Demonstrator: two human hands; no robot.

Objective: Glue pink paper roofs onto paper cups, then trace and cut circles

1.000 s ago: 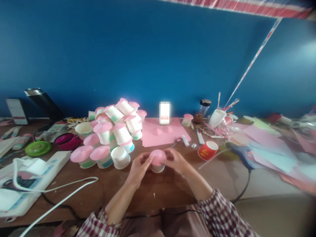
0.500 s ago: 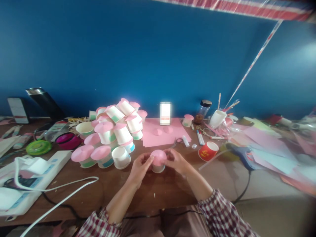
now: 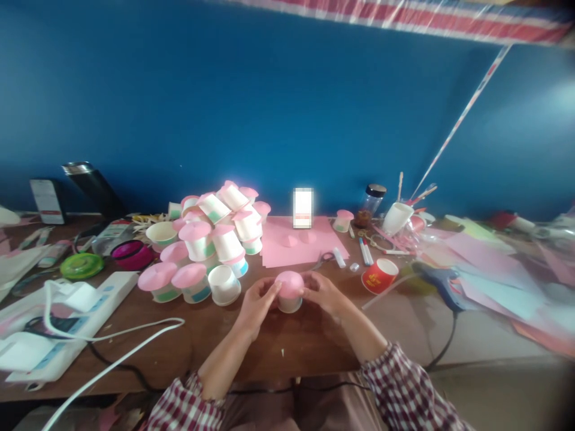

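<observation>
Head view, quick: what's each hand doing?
Left hand: closed on left edge of pink cone-shaped paper cap.
Right hand: closed on its right edge.

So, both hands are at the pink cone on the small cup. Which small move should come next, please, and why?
Probably a light, even press down on the pink cone: it sits over the small cup, and the left hand and right hand have their fingers at opposite sides of it.

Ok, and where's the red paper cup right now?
In the head view, the red paper cup is on the table to the right of the right hand, just left of the blue glue gun.
</observation>
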